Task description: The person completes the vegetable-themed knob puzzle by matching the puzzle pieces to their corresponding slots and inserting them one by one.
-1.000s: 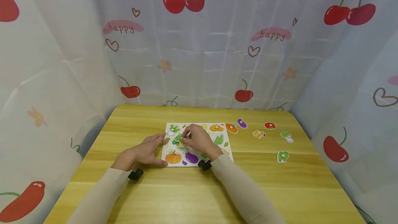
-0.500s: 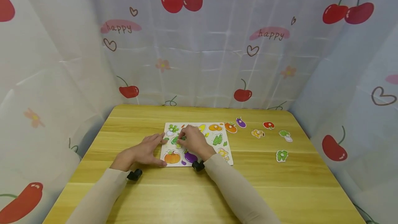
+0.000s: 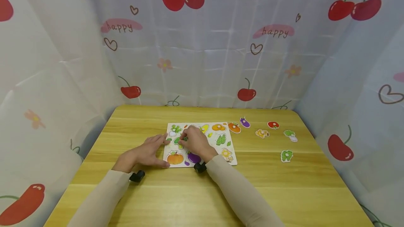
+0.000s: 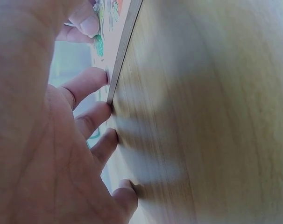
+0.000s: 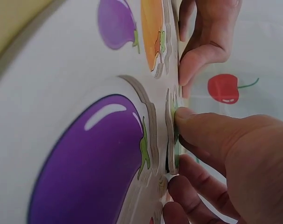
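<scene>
The right hand pinches the broccoli piece, which might get stuck if tipped (the left hand, spread out, touches the board).

A green broccoli piece overlies the white board.

Puzzle board on table; loose pieces right of board; curtain behind table.
</scene>
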`<state>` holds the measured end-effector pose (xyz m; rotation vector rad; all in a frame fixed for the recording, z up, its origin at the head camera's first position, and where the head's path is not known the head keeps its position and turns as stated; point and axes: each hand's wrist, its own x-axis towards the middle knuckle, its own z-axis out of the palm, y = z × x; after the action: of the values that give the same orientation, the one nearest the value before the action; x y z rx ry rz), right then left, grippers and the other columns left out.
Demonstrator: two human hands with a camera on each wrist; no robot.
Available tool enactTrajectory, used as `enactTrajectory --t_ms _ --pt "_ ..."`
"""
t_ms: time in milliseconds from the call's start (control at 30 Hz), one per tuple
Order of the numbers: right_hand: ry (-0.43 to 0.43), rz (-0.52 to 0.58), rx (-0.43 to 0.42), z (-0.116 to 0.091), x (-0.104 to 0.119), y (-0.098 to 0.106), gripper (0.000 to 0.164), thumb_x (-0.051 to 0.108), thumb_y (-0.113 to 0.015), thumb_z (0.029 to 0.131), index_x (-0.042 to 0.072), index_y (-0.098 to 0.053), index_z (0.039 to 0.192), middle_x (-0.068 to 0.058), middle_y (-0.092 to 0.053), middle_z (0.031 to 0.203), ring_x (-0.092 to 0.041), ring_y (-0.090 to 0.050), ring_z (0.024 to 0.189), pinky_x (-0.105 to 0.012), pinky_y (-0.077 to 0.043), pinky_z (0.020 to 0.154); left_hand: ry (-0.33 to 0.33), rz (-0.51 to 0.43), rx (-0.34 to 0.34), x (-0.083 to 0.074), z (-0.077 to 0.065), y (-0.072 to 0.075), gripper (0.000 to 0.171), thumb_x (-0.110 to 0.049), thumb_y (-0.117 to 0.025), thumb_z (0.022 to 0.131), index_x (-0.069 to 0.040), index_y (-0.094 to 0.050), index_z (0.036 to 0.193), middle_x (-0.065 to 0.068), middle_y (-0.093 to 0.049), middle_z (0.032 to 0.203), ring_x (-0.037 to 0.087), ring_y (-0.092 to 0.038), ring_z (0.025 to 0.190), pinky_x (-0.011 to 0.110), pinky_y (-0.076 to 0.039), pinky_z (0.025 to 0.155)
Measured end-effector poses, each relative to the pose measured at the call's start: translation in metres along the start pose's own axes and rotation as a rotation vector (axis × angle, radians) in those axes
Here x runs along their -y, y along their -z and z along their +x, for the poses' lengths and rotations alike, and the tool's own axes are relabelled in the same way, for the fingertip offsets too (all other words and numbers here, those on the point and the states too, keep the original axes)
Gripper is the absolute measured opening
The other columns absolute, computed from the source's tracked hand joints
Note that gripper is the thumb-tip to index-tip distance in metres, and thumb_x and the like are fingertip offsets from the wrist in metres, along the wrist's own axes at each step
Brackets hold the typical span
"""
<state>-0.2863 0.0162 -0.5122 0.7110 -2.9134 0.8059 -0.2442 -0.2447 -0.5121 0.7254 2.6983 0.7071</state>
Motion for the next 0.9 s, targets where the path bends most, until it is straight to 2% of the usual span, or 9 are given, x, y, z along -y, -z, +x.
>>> enactTrajectory --t_ms 333,900 --pt "-0.011 -0.003 0.010 -0.0004 0.0002 -0.0004 0.013 0.032 -0.092 0.105 0.019 -0.090 0.104 -0.002 -0.076 0.115 -0.013 -0.066 0.096 -0.031 -0.060 0.083 0.012 0.000 0.001 -0.0010 -0.0001 0.0005 0.117 -0.058 -0.095 0.091 -0.001 -0.041 0.177 0.029 -0.028 0.190 0.063 -0.026 0.174 0.085 -0.022 0.139" --pt "0.010 -0.001 0.017 0.0023 -0.0042 -0.0030 0.012 0.032 -0.092 0.104 0.020 -0.092 0.105 -0.002 -0.075 0.112 -0.011 -0.061 0.091 -0.029 -0.055 0.079 0.022 -0.002 0.012 -0.0011 0.0004 0.0000 0.119 -0.059 -0.095 0.092 -0.002 -0.038 0.179 0.029 -0.028 0.191 0.063 -0.025 0.174 0.085 -0.022 0.139"
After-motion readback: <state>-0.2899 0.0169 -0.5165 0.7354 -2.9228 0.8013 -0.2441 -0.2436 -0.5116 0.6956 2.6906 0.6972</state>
